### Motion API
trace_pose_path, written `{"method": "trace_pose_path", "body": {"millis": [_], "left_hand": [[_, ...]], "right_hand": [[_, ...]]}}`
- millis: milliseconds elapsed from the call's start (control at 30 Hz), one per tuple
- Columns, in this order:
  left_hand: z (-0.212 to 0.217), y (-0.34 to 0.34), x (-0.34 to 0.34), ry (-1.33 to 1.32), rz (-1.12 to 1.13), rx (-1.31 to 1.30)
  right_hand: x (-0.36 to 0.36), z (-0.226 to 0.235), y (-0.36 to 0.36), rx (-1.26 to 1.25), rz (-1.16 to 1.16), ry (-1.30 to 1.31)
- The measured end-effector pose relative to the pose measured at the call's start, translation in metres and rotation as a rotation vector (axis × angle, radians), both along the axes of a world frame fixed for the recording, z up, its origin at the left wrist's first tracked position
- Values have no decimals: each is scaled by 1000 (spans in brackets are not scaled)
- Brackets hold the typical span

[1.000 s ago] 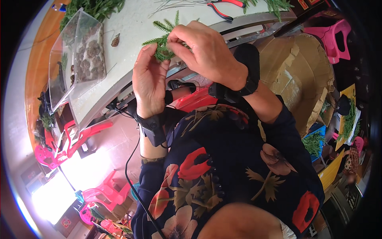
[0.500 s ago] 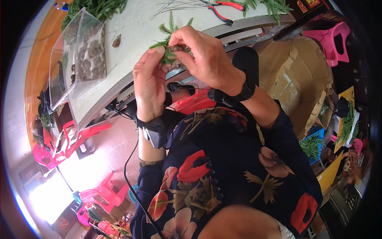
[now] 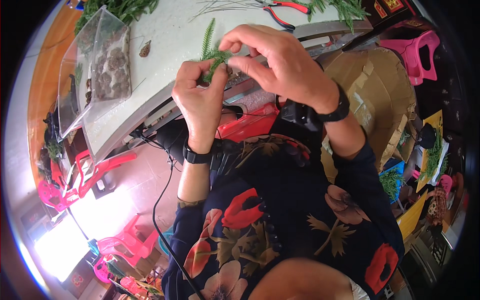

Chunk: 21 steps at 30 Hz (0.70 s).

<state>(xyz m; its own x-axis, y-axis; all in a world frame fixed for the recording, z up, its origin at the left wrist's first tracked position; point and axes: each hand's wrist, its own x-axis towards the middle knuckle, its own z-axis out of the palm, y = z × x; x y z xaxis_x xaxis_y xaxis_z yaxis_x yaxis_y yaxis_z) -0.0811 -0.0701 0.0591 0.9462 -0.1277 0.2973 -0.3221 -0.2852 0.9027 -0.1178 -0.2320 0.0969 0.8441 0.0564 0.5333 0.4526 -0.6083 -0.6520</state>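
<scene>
My left hand (image 3: 200, 97) pinches a green artificial pine sprig (image 3: 216, 54) between thumb and fingers, over the near edge of the white table (image 3: 170, 37). One frond points up, away from me. At the sprig's right side hovers my right hand (image 3: 282, 67), its thumb and index finger curved and apart, slightly blurred. Something dark, perhaps part of a pinecone, shows by my left thumb, mostly hidden. On the table to the left lies a small brown pinecone (image 3: 145, 49). Further left, a clear plastic box (image 3: 97, 65) holds several more pinecones.
Red-and-black handled pliers (image 3: 280, 11) lie at the table's far side beside thin wires (image 3: 222, 7). Green sprigs (image 3: 345, 9) rest at the far right, with another pile (image 3: 117, 12) at the far left. A large cardboard box (image 3: 375, 100) stands right of me. A pink chair (image 3: 417, 57) is beyond.
My right hand has drawn back right from the sprig, and its fingers have parted. My left hand has shifted right and turned with the sprig. The pinecone seen between my hands is now mostly hidden.
</scene>
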Motion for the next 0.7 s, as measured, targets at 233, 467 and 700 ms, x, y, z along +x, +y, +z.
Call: {"method": "trace_pose_path", "body": {"millis": [233,467,700], "left_hand": [[1,2,1,-90,-148,162],[4,10,0,23,-166,52],[3,9,2,-186,-81,79]], "right_hand": [[37,22,-11,-362,452,183],[45,6,-20,-16,446,432],[22,-38,-14,582,331,564]]}}
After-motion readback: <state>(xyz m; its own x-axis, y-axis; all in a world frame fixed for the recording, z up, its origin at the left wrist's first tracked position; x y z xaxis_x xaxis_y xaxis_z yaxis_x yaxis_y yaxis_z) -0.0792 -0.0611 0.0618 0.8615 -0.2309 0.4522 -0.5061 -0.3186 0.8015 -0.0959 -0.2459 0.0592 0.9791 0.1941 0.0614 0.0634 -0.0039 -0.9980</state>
